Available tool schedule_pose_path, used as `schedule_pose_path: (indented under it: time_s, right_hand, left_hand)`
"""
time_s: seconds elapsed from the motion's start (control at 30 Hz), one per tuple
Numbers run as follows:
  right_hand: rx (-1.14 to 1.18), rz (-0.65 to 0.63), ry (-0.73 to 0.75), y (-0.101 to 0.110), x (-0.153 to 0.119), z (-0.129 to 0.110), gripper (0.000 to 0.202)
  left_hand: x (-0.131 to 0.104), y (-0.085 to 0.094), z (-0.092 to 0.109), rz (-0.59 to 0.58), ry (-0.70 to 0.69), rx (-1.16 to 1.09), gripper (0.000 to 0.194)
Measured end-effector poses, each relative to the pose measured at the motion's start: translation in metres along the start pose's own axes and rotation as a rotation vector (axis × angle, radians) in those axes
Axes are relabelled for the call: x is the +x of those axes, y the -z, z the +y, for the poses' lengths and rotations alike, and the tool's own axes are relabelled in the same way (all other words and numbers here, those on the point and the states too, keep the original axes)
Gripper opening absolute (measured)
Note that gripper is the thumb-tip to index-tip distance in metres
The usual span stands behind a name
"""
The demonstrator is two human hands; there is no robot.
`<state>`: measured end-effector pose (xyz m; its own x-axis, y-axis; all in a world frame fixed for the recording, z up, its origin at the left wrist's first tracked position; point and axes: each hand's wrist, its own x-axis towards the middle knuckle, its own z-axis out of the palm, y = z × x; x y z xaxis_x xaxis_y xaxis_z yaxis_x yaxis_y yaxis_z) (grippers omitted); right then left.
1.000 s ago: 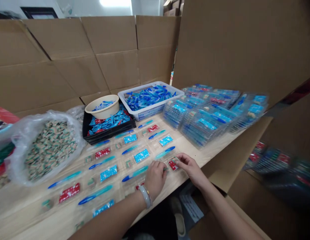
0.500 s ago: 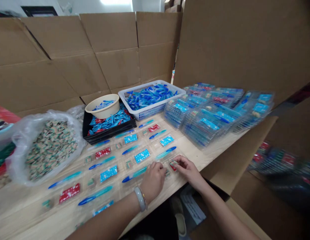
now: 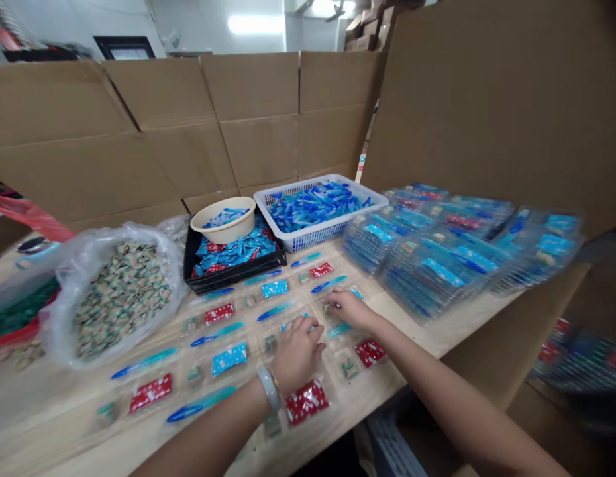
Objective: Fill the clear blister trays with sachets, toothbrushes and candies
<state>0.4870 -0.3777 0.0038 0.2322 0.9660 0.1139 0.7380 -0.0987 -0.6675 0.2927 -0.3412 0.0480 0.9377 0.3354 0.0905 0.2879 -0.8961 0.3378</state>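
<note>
From over here I see red packets (image 3: 307,401) spotted white, light-blue packets (image 3: 229,358) flecked white, pens (image 3: 201,405) shading from dark blue to turquoise, a white basket (image 3: 316,235), a cream bowl (image 3: 231,232) and a black tray (image 3: 238,272).

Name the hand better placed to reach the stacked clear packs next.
Probably the right hand: it is farther forward and nearer the stacked clear packs. The left hand is farther away, with the right hand between it and them.
</note>
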Motion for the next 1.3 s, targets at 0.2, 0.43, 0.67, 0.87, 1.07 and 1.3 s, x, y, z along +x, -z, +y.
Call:
schedule_pose_path:
  time_s: [0.2,0.43,0.67,0.87,1.07,1.3]
  right_hand:
    - [-0.127,-0.101,0.028,0.007,0.001,-0.004,0.031]
    - [-0.127,-0.070,-0.025,0.010,-0.002,0.000,0.025]
    - [-0.047,0.008,0.008,-0.003,-0.010,-0.003,0.024]
    - [-0.017,0.085,-0.017,-0.004,-0.013,-0.003,0.020]
    - [0.120,0.299,-0.038,-0.019,0.013,-0.045,0.015]
    - [0.353,0.089,0.250,-0.092,0.131,-0.228,0.026]
  left_hand:
    - [0.028,-0.005,-0.029,-0.031,-0.062,-0.069,0.036]
    - [0.043,-0.019,-0.034,-0.057,-0.142,-0.064,0.046]
    - [0.041,-0.021,-0.035,-0.120,-0.138,-0.070,0.056]
    - [0.038,-0.019,-0.032,-0.093,-0.122,-0.157,0.058]
    - [0.007,0.021,-0.054,0.207,0.095,-0.519,0.036]
    - [-0.084,0.111,-0.178,0.758,0.695,-1.345,0.033]
